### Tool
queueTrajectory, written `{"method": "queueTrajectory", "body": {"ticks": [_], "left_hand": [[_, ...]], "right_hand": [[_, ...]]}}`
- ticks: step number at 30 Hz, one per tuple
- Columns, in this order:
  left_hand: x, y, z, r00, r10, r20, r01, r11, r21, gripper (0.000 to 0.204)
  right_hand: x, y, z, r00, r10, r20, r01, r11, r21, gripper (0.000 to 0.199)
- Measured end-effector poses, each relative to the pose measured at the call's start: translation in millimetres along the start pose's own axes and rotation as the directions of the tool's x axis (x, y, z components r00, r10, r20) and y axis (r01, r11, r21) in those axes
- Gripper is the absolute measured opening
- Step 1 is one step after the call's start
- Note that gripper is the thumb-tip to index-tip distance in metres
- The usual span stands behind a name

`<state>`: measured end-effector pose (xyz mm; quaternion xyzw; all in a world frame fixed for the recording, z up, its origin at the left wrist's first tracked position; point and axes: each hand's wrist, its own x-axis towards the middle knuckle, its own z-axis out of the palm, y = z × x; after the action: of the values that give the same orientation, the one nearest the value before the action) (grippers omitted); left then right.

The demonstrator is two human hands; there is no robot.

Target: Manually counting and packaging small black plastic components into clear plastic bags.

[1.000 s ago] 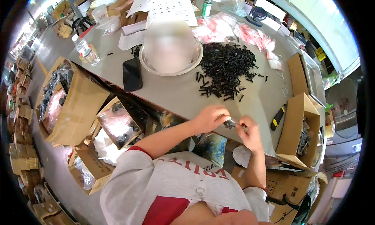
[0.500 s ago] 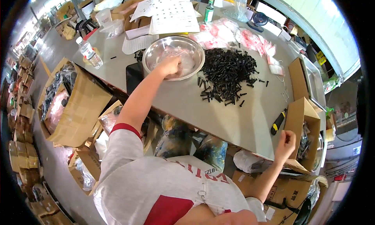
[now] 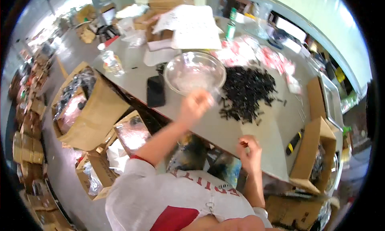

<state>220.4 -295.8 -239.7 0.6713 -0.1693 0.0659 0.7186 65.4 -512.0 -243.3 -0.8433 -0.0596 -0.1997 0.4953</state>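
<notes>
My left hand (image 3: 196, 106), blurred by motion, is just outside the near rim of a shiny metal bowl (image 3: 170, 86). Its fingers pinch a small clear plastic bag (image 3: 217, 95), smeared in the picture. Inside the bowl lie more clear bags (image 3: 192, 76). To the bowl's right spreads a heap of black screws (image 3: 248, 88), with loose ones along its near edge. My right hand (image 3: 250, 151) hovers over the table's front edge, below the heap; its fingers are loosely curled, with nothing seen in them.
A black phone (image 3: 156, 91) and a water bottle (image 3: 112, 64) are left of the bowl. Behind stand papers (image 3: 196, 28), a green bottle (image 3: 231, 24) and pink-white bags (image 3: 240, 50). At right are a yellow-black cutter (image 3: 294, 143) and an open carton (image 3: 309, 159).
My left hand has come out of the bowl toward me and right, with a clear bag. From beside the carton, my right hand has moved left. The view has shifted.
</notes>
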Motion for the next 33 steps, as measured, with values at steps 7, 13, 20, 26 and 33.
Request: {"method": "queueTrajectory", "body": {"ticks": [7,13,20,26,33], "left_hand": [[-117.1,-11.0,53.2,0.754,-0.313,0.577,0.524,0.816,-0.243,0.018],[-117.5,-10.8,38.0,0.794,-0.399,0.459,0.531,0.823,-0.204,0.019],[-122.9,-12.3,42.3,0.931,-0.19,0.313,0.234,0.966,-0.111,0.017],[-119.3,-5.4,45.4,0.918,-0.017,0.396,-0.039,0.99,0.134,0.018],[-109.0,12.5,43.4,0.909,-0.19,0.372,0.017,0.906,0.423,0.018]], "right_hand": [[2.4,-15.9,16.3,0.997,-0.062,0.042,0.065,0.996,-0.063,0.014],[-3.8,-12.0,25.1,0.99,0.008,0.142,0.014,0.988,-0.155,0.017],[-11.3,-25.9,20.9,0.975,-0.131,0.178,0.182,0.933,-0.312,0.026],[-23.4,-9.3,13.6,0.991,-0.013,0.134,0.047,0.966,-0.254,0.016],[-23.2,-14.0,28.1,0.984,-0.121,0.133,0.165,0.906,-0.391,0.022]]}}
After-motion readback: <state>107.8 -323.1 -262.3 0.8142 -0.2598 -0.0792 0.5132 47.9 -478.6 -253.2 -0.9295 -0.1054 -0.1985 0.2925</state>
